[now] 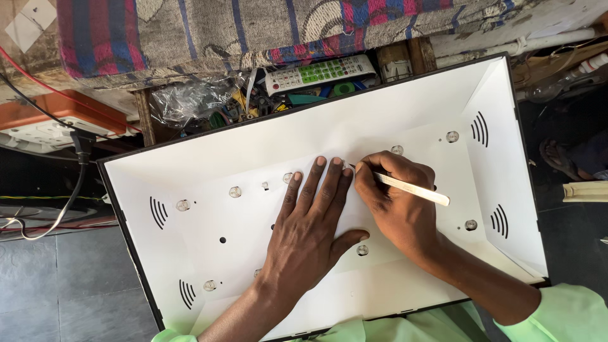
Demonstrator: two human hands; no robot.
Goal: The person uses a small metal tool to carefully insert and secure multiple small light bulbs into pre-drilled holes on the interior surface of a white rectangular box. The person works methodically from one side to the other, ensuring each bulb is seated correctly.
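A large white reflector panel in a thin black frame lies flat before me, dotted with several small clear round lenses. My left hand presses flat on the panel's middle, fingers spread and pointing away from me. My right hand grips a pale slim tool, like tweezers, with its tip touching the sheet just beyond my left fingertips. Both forearms come in from the bottom, in light green sleeves.
Behind the panel lie a white remote control with green keys, a clear plastic bag and a tangle of small tools. An orange-and-white box with a black cable sits left. Grey floor tiles show lower left; someone's sandalled foot is at right.
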